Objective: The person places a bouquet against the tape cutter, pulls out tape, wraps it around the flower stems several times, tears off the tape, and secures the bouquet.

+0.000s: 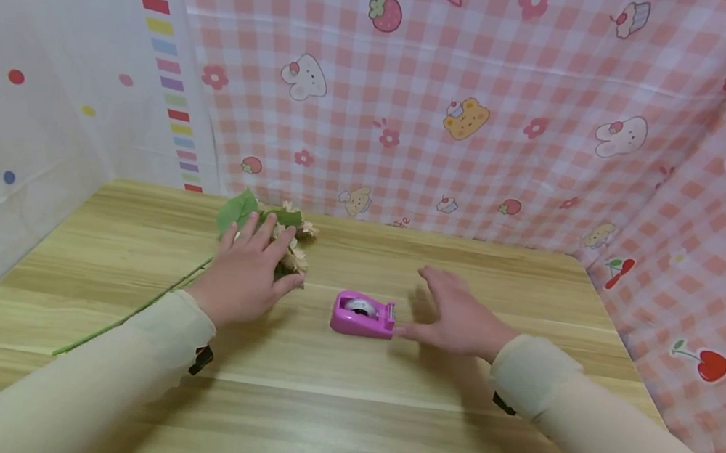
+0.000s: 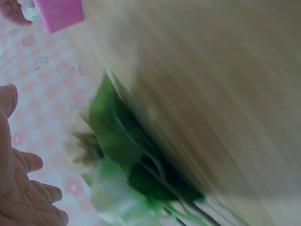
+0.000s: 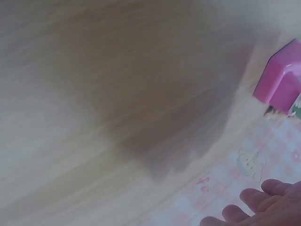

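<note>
From the head view, my left hand (image 1: 236,280) spreads, grasping nothing, over the flowers (image 1: 295,255) left of centre; their stem (image 1: 131,313) runs toward the lower left. My right hand (image 1: 465,322), also released, has its thumb beside the pink tape dispenser (image 1: 353,324) at centre; contact I cannot tell. The left wrist view bares a big leaf (image 2: 115,132) mid-frame, beyond my palm. The right wrist view adds a broad shadow (image 3: 183,127), dispenser at right edge.
</note>
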`<state>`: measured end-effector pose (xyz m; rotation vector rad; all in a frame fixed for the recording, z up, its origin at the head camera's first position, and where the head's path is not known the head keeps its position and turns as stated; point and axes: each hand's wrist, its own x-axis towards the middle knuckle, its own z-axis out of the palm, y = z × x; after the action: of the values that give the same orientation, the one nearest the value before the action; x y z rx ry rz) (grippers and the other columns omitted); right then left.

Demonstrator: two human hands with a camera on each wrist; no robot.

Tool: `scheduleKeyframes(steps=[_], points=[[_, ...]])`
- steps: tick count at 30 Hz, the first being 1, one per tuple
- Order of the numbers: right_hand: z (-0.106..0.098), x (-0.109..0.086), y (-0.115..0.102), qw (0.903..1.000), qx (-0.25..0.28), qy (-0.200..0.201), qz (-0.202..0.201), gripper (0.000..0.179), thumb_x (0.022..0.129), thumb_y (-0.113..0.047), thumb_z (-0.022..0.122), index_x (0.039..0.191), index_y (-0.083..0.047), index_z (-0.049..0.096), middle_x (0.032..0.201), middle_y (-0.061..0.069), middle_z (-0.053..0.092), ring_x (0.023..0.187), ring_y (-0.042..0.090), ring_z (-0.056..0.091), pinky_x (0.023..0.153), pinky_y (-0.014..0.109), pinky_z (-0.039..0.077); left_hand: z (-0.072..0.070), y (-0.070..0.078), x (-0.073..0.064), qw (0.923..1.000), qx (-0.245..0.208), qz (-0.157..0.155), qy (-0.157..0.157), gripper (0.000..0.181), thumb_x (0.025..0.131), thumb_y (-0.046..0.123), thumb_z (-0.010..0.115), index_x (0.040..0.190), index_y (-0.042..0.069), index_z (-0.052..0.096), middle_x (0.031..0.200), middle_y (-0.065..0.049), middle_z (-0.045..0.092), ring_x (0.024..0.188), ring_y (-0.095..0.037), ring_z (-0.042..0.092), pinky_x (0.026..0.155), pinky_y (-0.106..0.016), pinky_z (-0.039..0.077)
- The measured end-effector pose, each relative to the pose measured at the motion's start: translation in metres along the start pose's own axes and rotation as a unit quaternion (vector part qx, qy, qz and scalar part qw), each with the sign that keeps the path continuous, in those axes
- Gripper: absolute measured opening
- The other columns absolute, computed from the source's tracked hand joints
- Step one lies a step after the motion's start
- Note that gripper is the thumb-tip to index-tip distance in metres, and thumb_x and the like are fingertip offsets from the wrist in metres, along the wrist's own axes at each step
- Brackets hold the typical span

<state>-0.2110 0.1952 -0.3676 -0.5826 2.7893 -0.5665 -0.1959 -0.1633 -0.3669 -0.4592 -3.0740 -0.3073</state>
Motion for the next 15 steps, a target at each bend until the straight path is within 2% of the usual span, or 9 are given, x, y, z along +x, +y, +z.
scheduleKeyframes(steps=[8,15], points=[[-0.008,-0.008,0.018,0.9996,-0.023,0.008,0.011,0.114,0.087,-0.062,0.079,0.167,-0.007,0.021,0.176,0.018,0.017,0.162,0.047,0.011,0.128,0.069,0.017,-0.011,-0.029,-0.024,0.9999,0.010,-0.007,0.002,0.086,0.107,0.065,0.040,0.169,0.009,0.018,0.174,-0.030,0.008,0.159,-0.057,0.000,0.127,-0.075,0.002],[-0.013,-0.014,0.027,0.9989,-0.037,0.017,0.023,0.111,0.090,-0.063,0.075,0.167,-0.005,0.020,0.176,0.020,0.013,0.161,0.049,0.009,0.128,0.070,0.015,-0.011,-0.054,-0.036,0.9993,0.024,-0.024,-0.012,0.090,0.106,0.069,0.037,0.169,0.008,0.017,0.173,-0.032,0.007,0.157,-0.060,0.001,0.125,-0.077,0.002]])
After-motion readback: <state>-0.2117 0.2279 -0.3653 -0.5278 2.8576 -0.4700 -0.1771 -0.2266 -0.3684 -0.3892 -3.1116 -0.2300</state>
